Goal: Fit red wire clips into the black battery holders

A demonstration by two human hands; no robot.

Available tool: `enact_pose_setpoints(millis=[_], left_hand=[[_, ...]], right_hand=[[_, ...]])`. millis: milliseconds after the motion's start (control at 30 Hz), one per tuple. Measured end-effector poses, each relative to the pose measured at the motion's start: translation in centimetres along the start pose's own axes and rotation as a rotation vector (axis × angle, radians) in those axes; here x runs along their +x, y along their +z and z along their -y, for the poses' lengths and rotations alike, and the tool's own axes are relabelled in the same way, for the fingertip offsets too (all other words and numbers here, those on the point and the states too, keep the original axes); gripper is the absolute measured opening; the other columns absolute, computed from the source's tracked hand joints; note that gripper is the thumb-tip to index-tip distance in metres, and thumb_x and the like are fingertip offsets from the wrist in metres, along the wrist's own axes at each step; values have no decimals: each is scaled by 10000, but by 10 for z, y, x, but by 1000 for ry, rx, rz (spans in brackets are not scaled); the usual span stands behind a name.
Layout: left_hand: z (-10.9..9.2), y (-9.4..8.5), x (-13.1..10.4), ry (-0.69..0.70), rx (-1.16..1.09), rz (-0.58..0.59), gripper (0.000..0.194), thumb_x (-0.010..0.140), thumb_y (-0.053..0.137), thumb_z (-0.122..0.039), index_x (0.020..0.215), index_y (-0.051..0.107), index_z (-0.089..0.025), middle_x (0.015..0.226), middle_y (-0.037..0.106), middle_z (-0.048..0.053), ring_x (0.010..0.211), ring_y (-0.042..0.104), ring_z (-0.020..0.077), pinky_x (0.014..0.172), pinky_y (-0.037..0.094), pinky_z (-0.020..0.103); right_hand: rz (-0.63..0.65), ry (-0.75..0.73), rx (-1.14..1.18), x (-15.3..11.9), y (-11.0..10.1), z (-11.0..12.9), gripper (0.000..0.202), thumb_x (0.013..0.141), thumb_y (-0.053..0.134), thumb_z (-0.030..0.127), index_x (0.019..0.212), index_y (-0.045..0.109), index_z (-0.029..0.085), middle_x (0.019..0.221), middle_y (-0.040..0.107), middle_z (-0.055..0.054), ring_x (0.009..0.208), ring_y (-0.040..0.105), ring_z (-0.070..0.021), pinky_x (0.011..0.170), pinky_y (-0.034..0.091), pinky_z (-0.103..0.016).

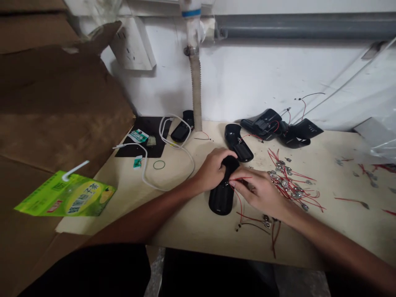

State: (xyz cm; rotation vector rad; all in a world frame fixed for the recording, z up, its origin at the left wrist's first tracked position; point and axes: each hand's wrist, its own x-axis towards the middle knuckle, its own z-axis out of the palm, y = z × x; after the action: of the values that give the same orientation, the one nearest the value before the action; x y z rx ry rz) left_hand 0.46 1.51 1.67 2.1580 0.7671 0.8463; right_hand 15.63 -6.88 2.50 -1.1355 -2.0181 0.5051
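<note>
A black plastic housing (221, 201) with a bent upper end lies on the table, its long lower part toward me. My left hand (213, 168) is closed around the upper end of this housing. At the bend, my right hand (259, 189) pinches a thin red wire (243, 178) with thumb and forefinger. A small shiny metal part (227, 183) sits by those fingertips, against the housing. Below the right hand lie loose metal contacts (266, 222) with red and black wires. Another black housing (243, 149) lies just beyond my hands.
Several metal pieces with red wires (291, 183) are heaped on the right. More black housings (266, 123) lie near the wall. A white cable (145, 177) loops across the left. A green drink pouch (77, 196) hangs beside a cardboard box (62, 115). A ribbed hose (196, 90) descends behind.
</note>
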Motion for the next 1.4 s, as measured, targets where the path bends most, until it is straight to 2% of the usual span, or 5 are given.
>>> enact_pose_setpoints(millis=[300, 500, 667, 1033, 1400], left_hand=[[-2, 6, -4, -114, -212, -108, 502, 567, 382, 67, 927, 648, -161, 977, 710, 32, 961, 646, 148, 936, 495, 334], [7, -3, 0, -89, -286, 60, 487, 609, 441, 39, 993, 664, -164, 1027, 712, 35, 986, 645, 158, 960, 481, 332], [6, -1, -1, -58, -251, 79, 418, 677, 423, 17, 948, 687, -159, 975, 726, 35, 926, 662, 138, 912, 501, 301], [-4, 3, -3, -67, -158, 19, 430, 614, 390, 35, 852, 694, -154, 902, 736, 31, 851, 666, 127, 845, 509, 269], [-6, 3, -6, -63, -166, 9, 418, 598, 393, 28, 828, 683, -165, 882, 734, 16, 833, 659, 123, 830, 507, 262]], right_hand=[[7, -44, 12, -2, 8, 1, 74, 886, 523, 113, 880, 567, 172, 790, 614, -33, 698, 574, -128, 629, 468, -280], [-18, -65, -23, 0, 8, -4, 66, 886, 528, 122, 876, 570, 171, 783, 628, -29, 699, 588, -131, 630, 475, -283], [-37, -79, -9, 0, 8, -1, 71, 880, 533, 107, 863, 577, 160, 757, 622, -31, 673, 580, -126, 603, 468, -275], [59, -163, -36, 0, 7, 8, 96, 907, 508, 132, 886, 599, 110, 763, 604, -65, 666, 564, -134, 591, 469, -275], [30, -181, 34, 0, 9, 5, 63, 888, 531, 114, 895, 594, 113, 761, 605, -60, 673, 562, -125, 597, 469, -260]])
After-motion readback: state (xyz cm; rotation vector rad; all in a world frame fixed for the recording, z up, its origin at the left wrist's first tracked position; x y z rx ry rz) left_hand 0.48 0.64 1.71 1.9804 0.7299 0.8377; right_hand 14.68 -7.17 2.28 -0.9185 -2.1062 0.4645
